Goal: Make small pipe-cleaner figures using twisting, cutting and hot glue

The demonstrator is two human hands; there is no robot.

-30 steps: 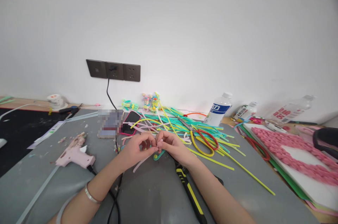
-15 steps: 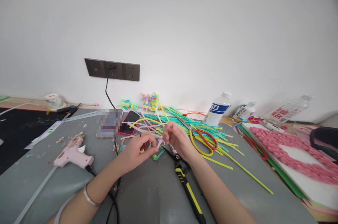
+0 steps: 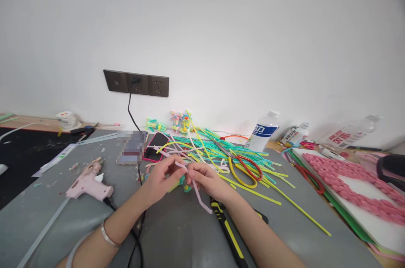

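A pale purple pipe cleaner [image 3: 198, 195] runs between my two hands, its lower end bent and hanging over the table. My left hand [image 3: 167, 178] pinches it between thumb and fingers. Close beside it, my right hand [image 3: 207, 180] grips the same stem with its fingertips. Behind and below the fingers lie small teal and yellow pieces [image 3: 187, 188], partly hidden by the hands. Black-and-yellow pliers [image 3: 228, 232] lie under my right wrist, their jaws covered. Scissors with red and yellow handles [image 3: 242, 170] rest on a pile of coloured pipe cleaners [image 3: 218, 148].
A pink glue gun [image 3: 90, 183] lies at the left with its black cord running toward me. Small pipe-cleaner figures [image 3: 181, 121] sit by the wall near a phone [image 3: 156, 146]. A labelled bottle [image 3: 262, 132] stands behind the pile. At right is a pink braided piece [image 3: 354, 183].
My right hand has lowered and closed on the purple pipe cleaner beside my left hand. More of the stem now shows, hanging below the fingers. The pliers' jaws are now covered.
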